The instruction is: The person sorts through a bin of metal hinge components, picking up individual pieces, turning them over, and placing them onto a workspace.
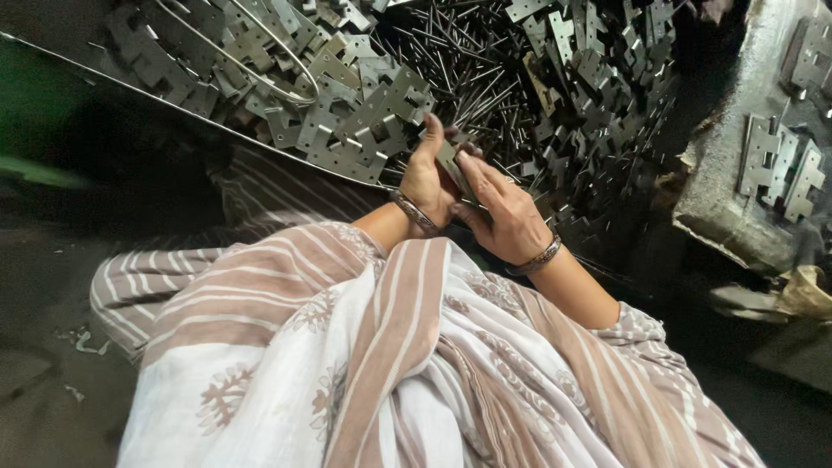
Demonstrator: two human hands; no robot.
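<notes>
My left hand [426, 178] and my right hand [507, 212] meet just above my lap, both closed around one small grey metal hinge piece [451, 160] held between them. A metal bangle circles each wrist. Right behind the hands lies a heap of flat grey hinge leaves [364, 121] and a bundle of thin dark metal pins [468, 78]. My striped brown and white cloth [390, 364] covers the lower part of the view.
More hinge leaves [598, 61] are piled at the upper right. A rough stone block [737, 199] at the right carries a few assembled hinges [780, 165]. A bent wire loop [260, 69] lies on the left pile. Dark floor lies at left.
</notes>
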